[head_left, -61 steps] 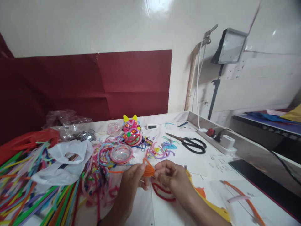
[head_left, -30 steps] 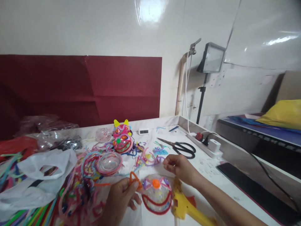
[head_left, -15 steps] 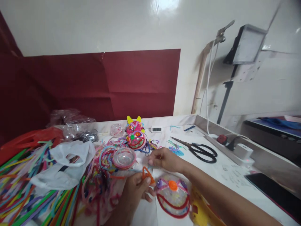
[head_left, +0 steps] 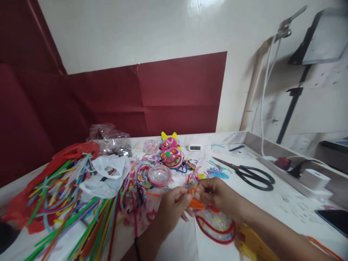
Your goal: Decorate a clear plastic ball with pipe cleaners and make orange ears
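My left hand (head_left: 174,204) pinches a bent orange pipe cleaner (head_left: 193,192) between thumb and fingertips. From the other side, my right hand (head_left: 217,192) closes its fingertips on the same piece. Just below both hands lies a clear plastic half-ball (head_left: 216,223) with a red pipe-cleaner mouth outline. Its upper part is partly hidden by my hands. A second clear bowl-shaped piece (head_left: 160,175) with a pink rim rests to the left. Behind it stand decorated pink faces (head_left: 171,154), one with yellow ears.
Loose pipe cleaners (head_left: 65,203) and a white plastic bag (head_left: 108,174) cover the left side. Black-handled scissors (head_left: 250,174) lie at right, near a power strip (head_left: 301,181) and a phone (head_left: 334,219). A yellow object (head_left: 252,241) sits under my right forearm.
My right hand has come down to meet my left at the orange pipe cleaner, and both now hold it. The camera has turned left, shifting the scene rightward.
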The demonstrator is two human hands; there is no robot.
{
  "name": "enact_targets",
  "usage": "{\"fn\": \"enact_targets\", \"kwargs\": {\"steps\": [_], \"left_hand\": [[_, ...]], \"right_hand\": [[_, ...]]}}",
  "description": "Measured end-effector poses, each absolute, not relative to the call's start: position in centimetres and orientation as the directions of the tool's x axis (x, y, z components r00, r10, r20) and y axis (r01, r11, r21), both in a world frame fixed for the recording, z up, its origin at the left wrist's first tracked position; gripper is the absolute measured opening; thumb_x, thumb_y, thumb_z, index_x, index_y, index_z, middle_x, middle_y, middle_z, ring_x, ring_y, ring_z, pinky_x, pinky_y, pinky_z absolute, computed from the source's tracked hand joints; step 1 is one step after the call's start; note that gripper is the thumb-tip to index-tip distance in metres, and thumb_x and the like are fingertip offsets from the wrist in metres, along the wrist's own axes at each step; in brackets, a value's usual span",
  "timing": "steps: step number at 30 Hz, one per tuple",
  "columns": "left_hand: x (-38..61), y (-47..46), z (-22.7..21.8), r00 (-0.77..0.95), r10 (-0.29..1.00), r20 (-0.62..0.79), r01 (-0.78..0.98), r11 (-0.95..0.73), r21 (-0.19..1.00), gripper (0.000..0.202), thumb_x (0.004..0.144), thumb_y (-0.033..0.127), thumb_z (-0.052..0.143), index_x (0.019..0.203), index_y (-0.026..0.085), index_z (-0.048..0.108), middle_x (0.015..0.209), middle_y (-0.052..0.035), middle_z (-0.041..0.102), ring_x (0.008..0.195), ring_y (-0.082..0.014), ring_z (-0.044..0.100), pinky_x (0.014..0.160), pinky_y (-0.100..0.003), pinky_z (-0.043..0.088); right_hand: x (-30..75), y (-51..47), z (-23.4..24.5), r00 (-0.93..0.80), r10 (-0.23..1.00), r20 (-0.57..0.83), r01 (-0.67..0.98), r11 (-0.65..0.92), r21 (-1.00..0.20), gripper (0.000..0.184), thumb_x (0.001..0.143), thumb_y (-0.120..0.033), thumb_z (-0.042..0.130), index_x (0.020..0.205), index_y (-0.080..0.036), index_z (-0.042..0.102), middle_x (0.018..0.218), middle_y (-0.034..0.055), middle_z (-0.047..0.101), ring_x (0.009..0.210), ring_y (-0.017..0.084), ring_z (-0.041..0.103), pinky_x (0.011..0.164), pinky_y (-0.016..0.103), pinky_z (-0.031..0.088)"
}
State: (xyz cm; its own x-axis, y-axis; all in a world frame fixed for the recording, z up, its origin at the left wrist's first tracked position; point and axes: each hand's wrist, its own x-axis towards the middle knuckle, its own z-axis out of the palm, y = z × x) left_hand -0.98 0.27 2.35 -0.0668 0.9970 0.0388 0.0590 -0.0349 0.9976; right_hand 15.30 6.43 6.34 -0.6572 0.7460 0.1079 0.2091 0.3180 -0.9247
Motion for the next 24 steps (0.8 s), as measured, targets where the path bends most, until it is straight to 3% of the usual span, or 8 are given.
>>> {"fn": "enact_targets", "kwargs": {"steps": [5,10,13,15,21,24], "left_hand": [[-2.9,-0.7,5.3,-0.202,0.969,0.143,0.142,-0.115,0.983,0.027,0.076,0.038,0.055,0.087,0.014,0.062,0.073,-0.0040,0.067,0.050,-0.0113,0.061,0.040,-0.018,0.043],[-6.0,-4.2,7.2,-0.249,0.951,0.181,0.439,-0.056,0.897,0.024,0.080,0.035,0.052,0.079,0.017,0.067,0.058,0.0001,0.064,0.040,-0.0111,0.053,0.040,-0.020,0.039],[-9.7,-7.0,7.4,-0.289,0.922,0.257,0.684,0.011,0.729,0.019,0.077,0.033,0.056,0.078,0.022,0.071,0.058,0.0012,0.066,0.049,-0.0148,0.058,0.049,-0.021,0.042],[-12.6,-8.9,7.3,-0.351,0.887,0.300,0.790,0.109,0.603,0.018,0.077,0.033,0.056,0.079,0.024,0.072,0.063,0.0005,0.070,0.057,-0.0183,0.062,0.055,-0.023,0.043],[-19.0,-13.0,5.2,-0.362,0.915,0.180,0.923,0.325,0.205,0.028,0.083,0.034,0.044,0.092,0.020,0.067,0.092,-0.0079,0.073,0.085,-0.0277,0.067,0.073,-0.033,0.045],[-19.5,-13.4,4.0,-0.364,0.930,0.053,0.925,0.354,0.136,0.032,0.086,0.030,0.035,0.092,0.019,0.065,0.095,-0.0088,0.072,0.088,-0.0260,0.066,0.075,-0.033,0.045]], "right_hand": [[15.7,3.7,5.2,-0.691,0.720,0.061,0.229,0.299,-0.926,0.019,0.072,-0.022,0.058,0.055,-0.018,0.050,0.047,-0.0039,0.047,0.044,0.009,0.035,0.043,0.022,0.025],[14.2,0.5,4.3,-0.694,0.719,0.009,0.517,0.509,-0.688,0.015,0.069,-0.007,0.051,0.064,-0.019,0.058,0.063,0.0029,0.063,0.060,0.017,0.056,0.052,0.024,0.032],[13.9,-0.4,4.4,-0.703,0.711,0.003,0.612,0.608,-0.506,0.018,0.070,-0.005,0.050,0.070,-0.018,0.062,0.076,0.0085,0.068,0.070,0.022,0.062,0.056,0.027,0.034],[14.2,-0.6,4.5,-0.715,0.697,0.054,0.607,0.658,-0.446,0.018,0.073,-0.007,0.050,0.076,-0.019,0.063,0.080,0.0088,0.068,0.072,0.023,0.064,0.057,0.027,0.035],[15.9,-0.9,4.4,-0.761,0.636,0.133,0.529,0.725,-0.442,0.012,0.081,-0.017,0.050,0.075,-0.020,0.059,0.078,0.0051,0.066,0.067,0.019,0.062,0.057,0.026,0.036],[16.4,-1.3,4.3,-0.777,0.617,0.121,0.508,0.730,-0.457,0.011,0.083,-0.018,0.050,0.078,-0.020,0.059,0.081,0.0046,0.066,0.071,0.020,0.064,0.059,0.026,0.040]]}}
